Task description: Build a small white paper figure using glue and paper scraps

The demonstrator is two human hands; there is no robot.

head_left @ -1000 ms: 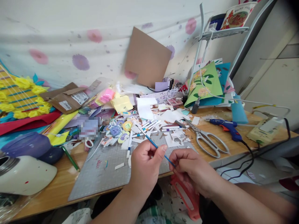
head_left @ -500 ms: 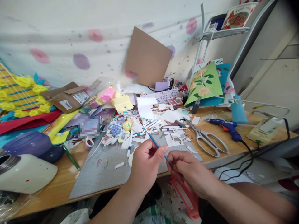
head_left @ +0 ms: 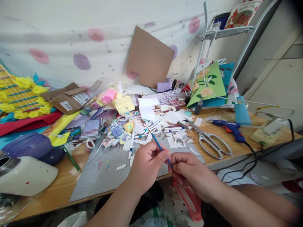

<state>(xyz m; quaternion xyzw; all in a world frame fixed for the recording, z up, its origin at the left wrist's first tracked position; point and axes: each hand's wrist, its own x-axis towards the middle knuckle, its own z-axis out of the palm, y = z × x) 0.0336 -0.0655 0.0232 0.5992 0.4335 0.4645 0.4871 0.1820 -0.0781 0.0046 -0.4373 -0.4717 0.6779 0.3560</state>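
Observation:
Above the front edge of the grey cutting mat (head_left: 94,176), my left hand (head_left: 148,162) pinches a slim blue paintbrush (head_left: 156,140) between thumb and fingers. The brush slants up and to the left, its pale tip towards the paper scraps. My right hand (head_left: 187,167) is closed around the lower end of the handle, touching the left fingertips; the very end of the handle is hidden in it. Beyond the hands lie white paper pieces (head_left: 174,141), several markers (head_left: 131,146) and a pile of small coloured cutouts (head_left: 117,131).
Large scissors (head_left: 209,140) and a blue glue gun (head_left: 232,127) with its cord lie to the right. A power strip (head_left: 267,132) sits at the right edge. A cream bottle (head_left: 30,176) lies at left. A brown cardboard sheet (head_left: 150,56) leans on the wall.
My right hand has shifted slightly up and left along the handle, closer to my left hand. The left hand and the paintbrush have barely moved.

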